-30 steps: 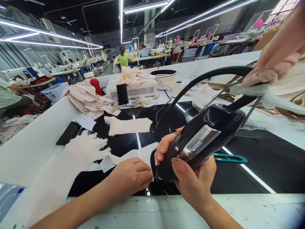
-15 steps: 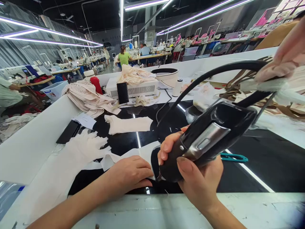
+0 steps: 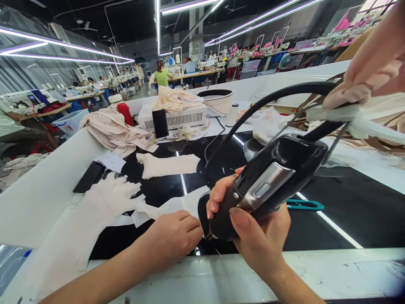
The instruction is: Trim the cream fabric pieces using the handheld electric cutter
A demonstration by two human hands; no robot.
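My right hand (image 3: 262, 228) wraps around a black electric hand cutter (image 3: 268, 181) with a silver side panel, its thumb lying along the near side. The tool is tilted, its head low over the glossy black work surface (image 3: 341, 190). Close to that head, my left hand (image 3: 177, 234) has its fingers curled together at the edge of a white fabric piece (image 3: 182, 207). Its fingertips are partly hidden, beside the cutter's tip. The fabric runs leftward from the tool. A thick black cord (image 3: 268, 99) arches from the cutter, tied with pale cloth (image 3: 335, 114) above it.
A folded cream fabric piece (image 3: 167, 164) lies behind my hands. On the left are a jagged white fabric pile (image 3: 107, 198) and a stack of beige cloth (image 3: 117, 126). A teal-handled tool (image 3: 305, 204) rests right of the cutter. A white vented box (image 3: 186, 118) stands behind.
My left hand's fingers, stretched out before, are now curled in beside the tool's tip. The cutter remains in my right hand at the fabric; the whole view has shifted slightly.
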